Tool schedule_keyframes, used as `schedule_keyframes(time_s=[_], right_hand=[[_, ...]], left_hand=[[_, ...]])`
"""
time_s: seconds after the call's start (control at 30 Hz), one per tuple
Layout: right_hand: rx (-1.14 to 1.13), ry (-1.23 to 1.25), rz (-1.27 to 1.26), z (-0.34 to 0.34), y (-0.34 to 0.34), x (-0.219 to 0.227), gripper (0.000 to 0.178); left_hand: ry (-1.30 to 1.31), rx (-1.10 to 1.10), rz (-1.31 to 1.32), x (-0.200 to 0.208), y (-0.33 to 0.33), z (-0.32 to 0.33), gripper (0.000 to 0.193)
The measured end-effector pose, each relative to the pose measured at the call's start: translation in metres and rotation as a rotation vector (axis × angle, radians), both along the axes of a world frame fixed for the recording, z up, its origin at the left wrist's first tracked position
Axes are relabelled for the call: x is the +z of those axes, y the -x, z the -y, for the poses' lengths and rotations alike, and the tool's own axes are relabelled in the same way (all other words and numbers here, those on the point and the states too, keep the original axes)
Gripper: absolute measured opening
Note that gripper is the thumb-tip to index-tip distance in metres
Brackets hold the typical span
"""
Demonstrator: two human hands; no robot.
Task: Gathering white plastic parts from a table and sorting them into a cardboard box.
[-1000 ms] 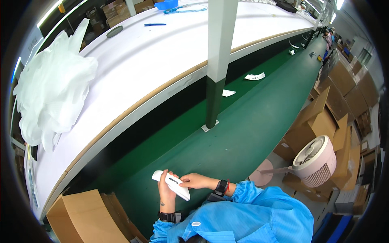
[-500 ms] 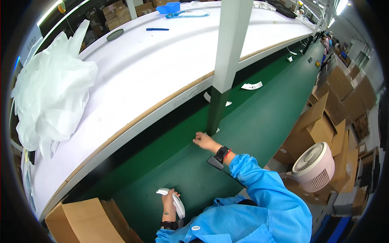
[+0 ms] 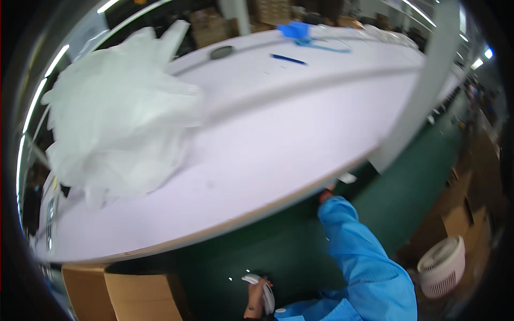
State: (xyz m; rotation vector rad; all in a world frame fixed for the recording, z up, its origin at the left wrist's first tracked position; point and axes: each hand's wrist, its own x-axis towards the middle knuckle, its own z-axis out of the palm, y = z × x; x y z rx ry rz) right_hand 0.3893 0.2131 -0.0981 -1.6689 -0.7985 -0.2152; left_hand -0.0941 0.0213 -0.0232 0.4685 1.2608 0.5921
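Note:
At the lower middle, my left hand (image 3: pixel 256 294) is closed round a white curved plastic piece (image 3: pixel 269 299); there may be more than one stacked together. My right arm stretches forward over the green conveyor belt (image 3: pixel 289 235). At the table's edge only part of my right hand (image 3: pixel 330 187) shows, its fingers hidden and blurred. Just beyond it is a small white piece (image 3: pixel 348 178); whether my fingers touch it I cannot make out.
The white table (image 3: pixel 267 160) borders the belt, with a translucent white plastic bag (image 3: pixel 123 117) on its left. A grey post (image 3: pixel 415 101) rises at the right. An open cardboard box (image 3: pixel 142 294) stands lower left, a pink fan (image 3: pixel 441 267) lower right. A blue bin (image 3: pixel 293 30) lies far back.
The view has swung left and blurred. My right hand has reached from over the belt to under the table's edge. My left hand still holds the white curved piece.

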Motion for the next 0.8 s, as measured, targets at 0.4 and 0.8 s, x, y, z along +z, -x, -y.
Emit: schedule_keyframes(time_s=[0.4, 0.8], right_hand=[[0.380, 0.482, 0.538, 0.034, 0.018, -0.011, 0.037], [0.917, 0.800, 0.313, 0.105, 0.240, 0.137, 0.030]], left_hand=[[0.047, 0.179, 0.155, 0.039, 0.005, 0.011, 0.015], [-0.115, 0.167, 0.237, 0.050, -0.046, -0.017, 0.022]])
